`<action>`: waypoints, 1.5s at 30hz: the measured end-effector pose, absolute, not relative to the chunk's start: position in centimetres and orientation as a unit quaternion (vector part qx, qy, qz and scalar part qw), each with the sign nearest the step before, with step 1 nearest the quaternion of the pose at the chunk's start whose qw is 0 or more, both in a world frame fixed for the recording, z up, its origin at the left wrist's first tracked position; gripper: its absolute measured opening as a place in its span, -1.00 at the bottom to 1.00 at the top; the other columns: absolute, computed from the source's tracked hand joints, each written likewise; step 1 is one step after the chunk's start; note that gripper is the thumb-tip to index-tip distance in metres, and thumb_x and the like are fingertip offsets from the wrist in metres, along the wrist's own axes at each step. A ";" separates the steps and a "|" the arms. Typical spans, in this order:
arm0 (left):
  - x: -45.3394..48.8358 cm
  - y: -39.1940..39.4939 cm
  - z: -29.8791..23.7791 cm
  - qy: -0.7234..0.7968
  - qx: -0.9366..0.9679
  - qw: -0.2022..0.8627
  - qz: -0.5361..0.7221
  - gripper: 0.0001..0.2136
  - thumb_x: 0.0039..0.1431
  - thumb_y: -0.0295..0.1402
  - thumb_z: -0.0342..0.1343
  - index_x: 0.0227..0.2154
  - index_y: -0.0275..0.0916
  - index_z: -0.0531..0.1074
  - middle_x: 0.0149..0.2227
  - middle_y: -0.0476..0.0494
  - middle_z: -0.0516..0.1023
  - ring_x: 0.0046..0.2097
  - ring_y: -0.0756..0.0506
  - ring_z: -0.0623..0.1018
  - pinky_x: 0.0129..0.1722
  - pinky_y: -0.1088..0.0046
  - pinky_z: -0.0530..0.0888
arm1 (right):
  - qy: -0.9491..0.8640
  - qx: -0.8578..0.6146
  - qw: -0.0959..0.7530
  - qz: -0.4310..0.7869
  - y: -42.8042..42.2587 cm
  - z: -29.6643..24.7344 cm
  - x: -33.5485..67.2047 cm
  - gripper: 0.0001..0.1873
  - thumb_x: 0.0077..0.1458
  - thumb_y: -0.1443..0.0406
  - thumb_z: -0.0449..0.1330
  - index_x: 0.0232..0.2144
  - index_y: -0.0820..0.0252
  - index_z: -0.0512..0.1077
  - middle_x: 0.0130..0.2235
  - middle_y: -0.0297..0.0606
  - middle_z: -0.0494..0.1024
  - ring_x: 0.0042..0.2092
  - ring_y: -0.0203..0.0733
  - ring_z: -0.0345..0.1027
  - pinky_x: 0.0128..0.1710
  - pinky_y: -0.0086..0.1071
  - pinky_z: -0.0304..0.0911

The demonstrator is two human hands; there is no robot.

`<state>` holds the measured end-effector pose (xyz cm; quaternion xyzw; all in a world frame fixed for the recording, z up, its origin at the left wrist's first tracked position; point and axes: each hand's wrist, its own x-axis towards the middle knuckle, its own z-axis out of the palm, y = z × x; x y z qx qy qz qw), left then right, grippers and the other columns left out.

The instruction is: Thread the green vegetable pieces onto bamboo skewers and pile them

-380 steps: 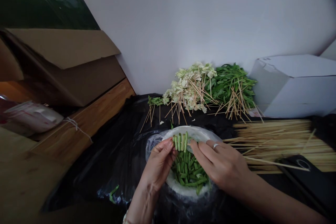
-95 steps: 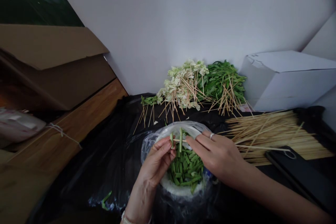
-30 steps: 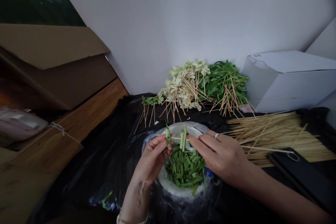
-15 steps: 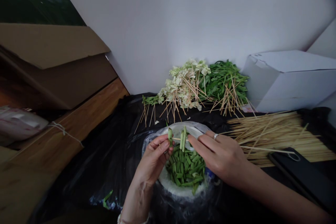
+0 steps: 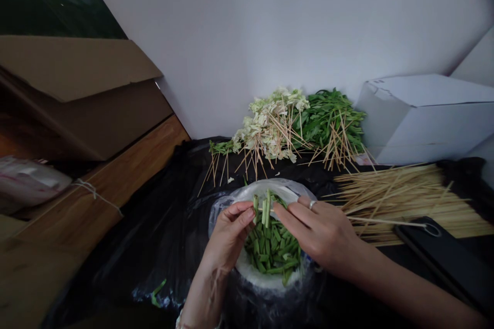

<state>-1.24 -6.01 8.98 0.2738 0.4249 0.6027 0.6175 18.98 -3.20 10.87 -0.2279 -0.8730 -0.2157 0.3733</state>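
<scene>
My right hand (image 5: 320, 226) grips a thin wooden skewer (image 5: 382, 220) whose long end runs out to the right, over the dark phone. A few cut green bean pieces (image 5: 266, 208) are threaded on it, just left of my right fingertips. Between thumb and fingers, my left hand (image 5: 230, 229) pinches one more green bean piece (image 5: 255, 207) at the skewer's tip end. Beneath both hands, a plastic-lined bowl (image 5: 252, 276) holds many cut green bean pieces (image 5: 272, 247). My left fingers partly hide the piece they hold.
Skewered pale leafy vegetables (image 5: 270, 123) and skewered green leaves (image 5: 334, 108) lie against the wall. Loose skewers (image 5: 409, 195) and a phone (image 5: 443, 252) are at right, near a white box (image 5: 432, 123). Black plastic (image 5: 154, 231) covers the surface; a cardboard box (image 5: 77, 108) stands left.
My left hand has moved slightly right and down, bringing its bean piece closer to the threaded ones. My right hand has shifted slightly left.
</scene>
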 end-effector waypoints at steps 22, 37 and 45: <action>-1.5 -5.4 5.9 0.669 0.711 0.081 0.199 -0.86 0.14 -0.47 0.17 -0.36 -0.18 0.63 -0.31 -0.18 0.58 -0.18 -0.21 0.53 -0.20 0.30 0.42 | -0.877 -0.252 0.343 -0.224 -2.3 11.1 20.2 -0.70 0.21 0.48 0.05 -0.06 0.38 0.47 -0.46 -0.28 0.39 -0.40 -0.20 0.22 -0.42 -0.29 0.08; -1.3 -5.2 5.0 0.655 0.738 0.075 0.146 -0.83 0.02 -0.59 0.13 -0.37 -0.24 0.55 -0.28 -0.26 0.57 -0.14 -0.28 0.52 -0.15 0.21 0.41 | -0.879 -0.248 0.344 -0.218 -2.3 10.6 20.0 -0.72 0.22 0.46 0.06 -0.06 0.38 0.47 -0.44 -0.27 0.39 -0.38 -0.19 0.22 -0.41 -0.28 0.07; -3.3 -5.9 8.2 0.584 0.710 0.292 0.262 -0.79 0.14 -0.45 0.15 -0.19 -0.15 0.61 -0.27 -0.15 0.61 -0.21 -0.17 0.54 -0.17 0.28 0.40 | -0.883 -0.250 0.332 -0.217 -2.2 10.9 20.2 -0.70 0.21 0.47 0.06 -0.03 0.38 0.44 -0.44 -0.28 0.37 -0.38 -0.19 0.20 -0.42 -0.29 0.06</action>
